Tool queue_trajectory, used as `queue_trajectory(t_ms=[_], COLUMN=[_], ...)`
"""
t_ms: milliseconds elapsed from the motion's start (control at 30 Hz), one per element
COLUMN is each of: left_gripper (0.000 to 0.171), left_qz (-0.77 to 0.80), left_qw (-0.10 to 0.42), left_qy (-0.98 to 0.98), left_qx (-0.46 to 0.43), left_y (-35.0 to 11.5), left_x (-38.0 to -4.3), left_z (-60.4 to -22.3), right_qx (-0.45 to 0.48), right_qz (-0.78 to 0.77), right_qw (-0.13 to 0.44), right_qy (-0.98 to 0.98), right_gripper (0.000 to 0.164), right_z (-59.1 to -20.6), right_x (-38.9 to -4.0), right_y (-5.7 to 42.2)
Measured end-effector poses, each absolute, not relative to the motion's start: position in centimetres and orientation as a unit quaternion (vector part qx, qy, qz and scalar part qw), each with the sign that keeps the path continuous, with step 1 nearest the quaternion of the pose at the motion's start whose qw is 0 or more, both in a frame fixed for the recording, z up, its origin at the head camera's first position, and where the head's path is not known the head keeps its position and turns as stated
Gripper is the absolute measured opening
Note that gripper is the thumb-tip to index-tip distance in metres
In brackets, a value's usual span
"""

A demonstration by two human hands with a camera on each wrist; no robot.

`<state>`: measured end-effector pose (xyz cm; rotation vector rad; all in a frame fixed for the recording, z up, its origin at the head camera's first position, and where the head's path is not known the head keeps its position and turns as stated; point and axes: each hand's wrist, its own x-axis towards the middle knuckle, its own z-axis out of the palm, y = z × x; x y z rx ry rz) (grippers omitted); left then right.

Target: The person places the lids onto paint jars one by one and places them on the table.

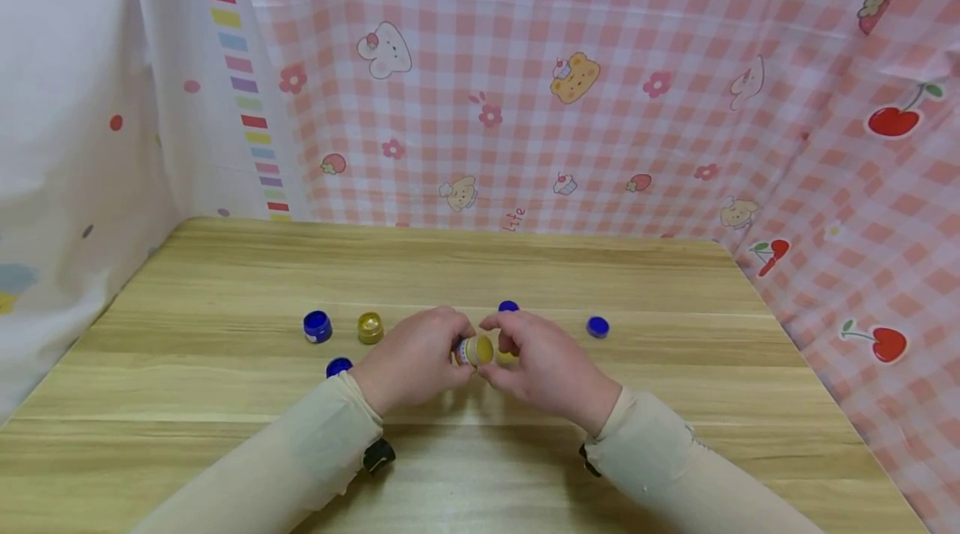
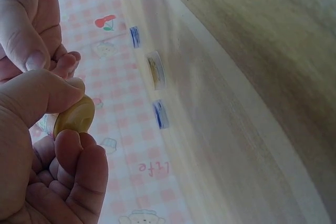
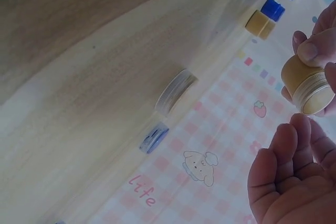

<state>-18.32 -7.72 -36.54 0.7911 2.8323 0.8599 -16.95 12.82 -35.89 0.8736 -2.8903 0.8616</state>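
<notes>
My left hand (image 1: 420,355) grips a small yellow paint jar (image 1: 476,350) between thumb and fingers. It is tipped on its side, and its threaded mouth faces the right hand. In the right wrist view the jar (image 3: 307,83) shows no lid, and yellow fills the mouth. Close to that mouth is my right hand (image 1: 551,367), thumb and fingers apart, nothing held; in the right wrist view its fingers (image 3: 283,156) are loosely bent. A yellow lid (image 1: 508,357) lies on the table, partly hidden by the right hand. A blue lid (image 1: 508,306) lies just beyond it.
On the wooden table (image 1: 247,276) to the left stand a blue jar (image 1: 317,326), a yellow jar (image 1: 370,328) and another blue jar (image 1: 339,366), partly behind the left wrist. Another blue lid (image 1: 597,326) lies to the right. Patterned cloth (image 1: 525,134) hangs around the table's back and sides.
</notes>
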Motion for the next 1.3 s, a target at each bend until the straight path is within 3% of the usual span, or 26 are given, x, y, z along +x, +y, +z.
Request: queue_trajectory(t_ms=[233, 500, 700, 933, 1133, 1300], left_gripper=[0.013, 0.013, 0.013, 0.013, 0.013, 0.013], left_qz=[0.276, 0.275, 0.275, 0.272, 0.273, 0.278], left_qw=[0.044, 0.04, 0.04, 0.043, 0.051, 0.046], left_qy=[0.926, 0.926, 0.925, 0.927, 0.927, 0.926], left_qx=[0.253, 0.256, 0.261, 0.253, 0.252, 0.253], left_y=[-7.75, -7.78, -7.79, -7.76, -7.78, -7.79], left_x=[-18.29, -18.25, -18.2, -18.34, -18.39, -18.34], left_z=[-36.51, -36.6, -36.43, -36.47, -36.4, -36.34], right_qx=[0.287, 0.282, 0.289, 0.28, 0.274, 0.269], right_qz=[0.28, 0.281, 0.279, 0.289, 0.299, 0.299], right_qw=[0.01, 0.001, 0.005, -0.007, -0.014, -0.022], right_qy=[-0.916, -0.917, -0.916, -0.915, -0.914, -0.915], right_gripper=[0.026, 0.036, 0.022, 0.034, 0.022, 0.037], right_z=[-35.97, -35.94, -36.04, -35.81, -35.86, -35.84], right_x=[-16.9, -16.85, -16.92, -16.83, -16.95, -16.97], right_y=[12.8, 12.72, 12.68, 12.61, 12.58, 12.62])
